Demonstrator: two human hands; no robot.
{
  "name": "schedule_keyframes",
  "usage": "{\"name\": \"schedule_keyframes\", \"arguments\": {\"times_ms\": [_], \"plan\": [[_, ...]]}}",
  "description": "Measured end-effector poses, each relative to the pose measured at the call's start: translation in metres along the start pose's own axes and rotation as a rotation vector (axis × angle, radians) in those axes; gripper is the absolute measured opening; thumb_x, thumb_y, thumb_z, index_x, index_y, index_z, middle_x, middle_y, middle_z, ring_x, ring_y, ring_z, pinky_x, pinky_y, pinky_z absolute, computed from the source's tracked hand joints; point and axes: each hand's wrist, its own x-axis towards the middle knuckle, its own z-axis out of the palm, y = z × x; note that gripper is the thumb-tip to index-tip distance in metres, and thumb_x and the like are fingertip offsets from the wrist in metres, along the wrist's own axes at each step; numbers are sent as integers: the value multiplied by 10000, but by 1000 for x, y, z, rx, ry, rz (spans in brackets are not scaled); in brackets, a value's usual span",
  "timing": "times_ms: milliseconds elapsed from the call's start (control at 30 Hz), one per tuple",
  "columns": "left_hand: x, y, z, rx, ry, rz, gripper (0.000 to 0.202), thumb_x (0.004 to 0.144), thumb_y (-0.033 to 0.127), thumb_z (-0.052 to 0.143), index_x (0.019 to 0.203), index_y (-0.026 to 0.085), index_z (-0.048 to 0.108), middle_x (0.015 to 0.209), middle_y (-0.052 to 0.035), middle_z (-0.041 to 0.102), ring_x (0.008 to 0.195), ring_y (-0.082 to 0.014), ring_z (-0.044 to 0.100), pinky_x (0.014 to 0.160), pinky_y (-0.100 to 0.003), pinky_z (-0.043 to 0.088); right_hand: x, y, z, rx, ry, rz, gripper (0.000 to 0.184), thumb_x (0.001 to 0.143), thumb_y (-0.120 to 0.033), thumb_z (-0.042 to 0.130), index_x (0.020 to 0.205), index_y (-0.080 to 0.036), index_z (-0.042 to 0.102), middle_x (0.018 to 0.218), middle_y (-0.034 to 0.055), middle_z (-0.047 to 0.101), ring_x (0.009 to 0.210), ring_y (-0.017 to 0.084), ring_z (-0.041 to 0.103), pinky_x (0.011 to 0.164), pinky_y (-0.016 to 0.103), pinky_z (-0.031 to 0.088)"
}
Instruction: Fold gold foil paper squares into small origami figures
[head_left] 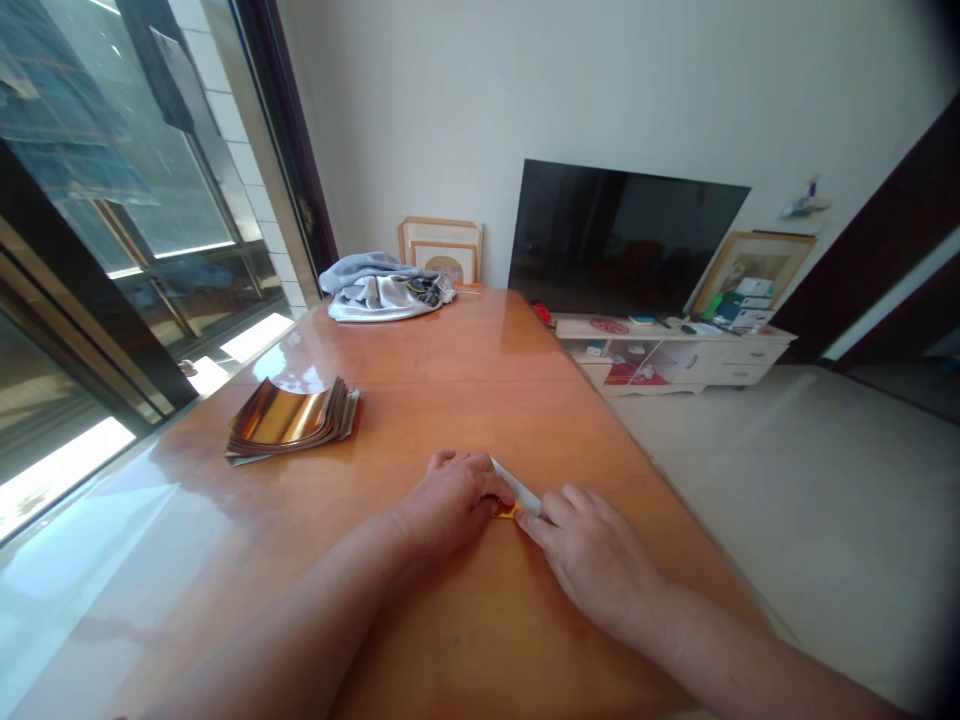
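On the wooden table (420,400) in front of me lies a small folded sheet of paper (517,486), white on one face with a strip of shiny gold at the near edge. My left hand (465,495) has its fingers curled over the sheet's left part. At its right end, my right hand (592,550) pinches the paper with thumb and fingers, close to the left fingertips. Both hands partly hide the sheet. Farther off to the left rests a curved stack of shiny gold paper sheets (289,415), apart from both hands.
A bundle of grey cloth (386,287) lies at the table's far end, with framed pictures (442,245) behind it. Beyond the right edge stand a large television (622,240) and a low white cabinet (690,360). Glass windows (150,200) line the left.
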Motion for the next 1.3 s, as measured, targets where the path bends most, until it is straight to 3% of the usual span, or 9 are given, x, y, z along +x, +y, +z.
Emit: {"name": "schedule_keyframes", "arguments": {"times_ms": [300, 633, 867, 1000, 1300], "plan": [[-3, -6, 2, -65, 3, 40, 348, 868, 87, 495, 919, 322, 746, 1000, 59, 732, 991, -166, 606, 924, -351, 287, 14, -4, 4, 11, 18, -159, 211, 963, -151, 564, 1130, -191, 687, 959, 62, 677, 888, 228, 516, 798, 369, 412], [-3, -5, -1, -52, -35, 45, 326, 869, 112, 507, 926, 317, 755, 980, 44, 762, 926, -192, 623, 878, -363, 302, 21, -8, 11, 93, -2, -188, 202, 974, -134, 535, 1088, -192, 691, 945, 56, 689, 885, 220, 554, 790, 351, 460], [-2, -5, -3, -93, -43, 62, 346, 868, 109, 501, 962, 314, 764, 961, 45, 770, 861, -182, 633, 842, -359, 306, 21, -6, 16, 108, 56, -210, 190, 986, -138, 516, 1011, -193, 696, 921, 59, 702, 822, 206, 567, 763, 350, 460], [-1, -4, -3, -102, -47, 61, 367, 858, 103, 499, 990, 318, 765, 995, 43, 770, 880, -183, 631, 844, -358, 306, 19, -5, 17, 104, 69, -205, 194, 983, -137, 524, 1056, -192, 694, 969, 66, 711, 839, 213, 576, 778, 356, 462], [-1, -5, -3, -80, -56, 38, 280, 813, 92, 515, 860, 247, 744, 926, 19, 762, 895, -194, 613, 855, -351, 315, 28, -12, 11, 176, 83, -205, 202, 975, -132, 524, 1085, -183, 686, 937, 50, 698, 874, 208, 596, 799, 337, 485]]}}
